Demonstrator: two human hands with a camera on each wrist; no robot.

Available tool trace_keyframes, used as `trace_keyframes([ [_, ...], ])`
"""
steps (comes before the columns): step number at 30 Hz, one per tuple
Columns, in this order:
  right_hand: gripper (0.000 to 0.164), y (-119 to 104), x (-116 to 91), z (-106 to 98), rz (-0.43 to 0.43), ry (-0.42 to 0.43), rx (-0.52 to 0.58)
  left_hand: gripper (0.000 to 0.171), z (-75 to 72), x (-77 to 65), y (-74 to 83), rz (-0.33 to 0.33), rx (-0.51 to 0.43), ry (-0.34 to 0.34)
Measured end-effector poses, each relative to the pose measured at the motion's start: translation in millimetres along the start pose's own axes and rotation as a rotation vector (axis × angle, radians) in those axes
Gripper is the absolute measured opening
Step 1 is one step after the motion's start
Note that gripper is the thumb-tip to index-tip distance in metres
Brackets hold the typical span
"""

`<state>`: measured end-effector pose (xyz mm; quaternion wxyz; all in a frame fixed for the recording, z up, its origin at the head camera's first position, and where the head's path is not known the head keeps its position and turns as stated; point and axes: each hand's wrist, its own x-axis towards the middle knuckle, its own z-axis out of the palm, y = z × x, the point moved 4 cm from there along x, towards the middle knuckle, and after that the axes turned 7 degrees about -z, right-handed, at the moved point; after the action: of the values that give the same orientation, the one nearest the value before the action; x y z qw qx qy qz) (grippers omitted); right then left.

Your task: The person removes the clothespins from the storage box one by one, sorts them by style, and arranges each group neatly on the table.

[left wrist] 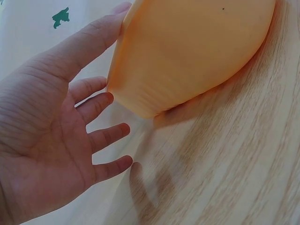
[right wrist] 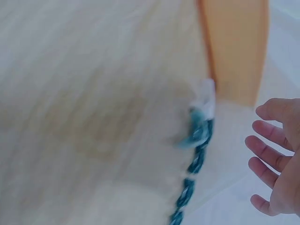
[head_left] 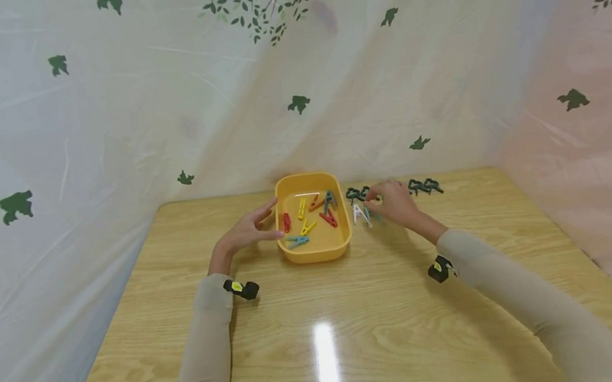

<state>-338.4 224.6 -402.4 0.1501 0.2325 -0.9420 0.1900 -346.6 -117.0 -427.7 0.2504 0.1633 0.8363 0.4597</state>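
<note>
An orange-yellow plastic tub holds several clothespins, among them a yellow one, a red one and a light blue one. My left hand is at the tub's left side, its fingers spread; the left wrist view shows thumb and fingertips against the wall. Just right of the tub lies a white clothespin, beside a teal one partly hidden in the head view. Above these hovers my right hand, its fingers loosely bent and holding nothing in the right wrist view.
Dark green clips line up along the table's back edge, some hidden behind the right hand; more clips show to its right. A pale curtain with leaf prints hangs behind the wooden table.
</note>
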Motion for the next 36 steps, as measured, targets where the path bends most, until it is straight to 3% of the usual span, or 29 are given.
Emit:
trace_keyframes([
  [6, 0.011, -27, 30, 6, -0.041, -0.019, 0.017, 0.092, -0.7, -0.3, -0.2, 0.006, -0.003, 0.0],
  [14, 0.019, -49, 56, 27, -0.071, -0.131, -0.088, 0.09, -1.3, -1.8, -0.5, -0.007, 0.004, 0.012],
  [23, 0.015, -55, 75, 47, -0.147, -0.266, -0.26, 0.092, -0.7, -1.9, 1.4, 0.009, -0.001, 0.007],
  [28, 0.011, -57, 83, 55, -0.215, -0.311, -0.246, 0.091, -1.0, -1.7, -0.7, -0.001, -0.001, 0.014],
  [36, 0.01, -57, 90, 66, -0.24, -0.382, -0.241, 0.092, -1.7, 1.3, -3.7, 0.011, -0.005, 0.018],
])
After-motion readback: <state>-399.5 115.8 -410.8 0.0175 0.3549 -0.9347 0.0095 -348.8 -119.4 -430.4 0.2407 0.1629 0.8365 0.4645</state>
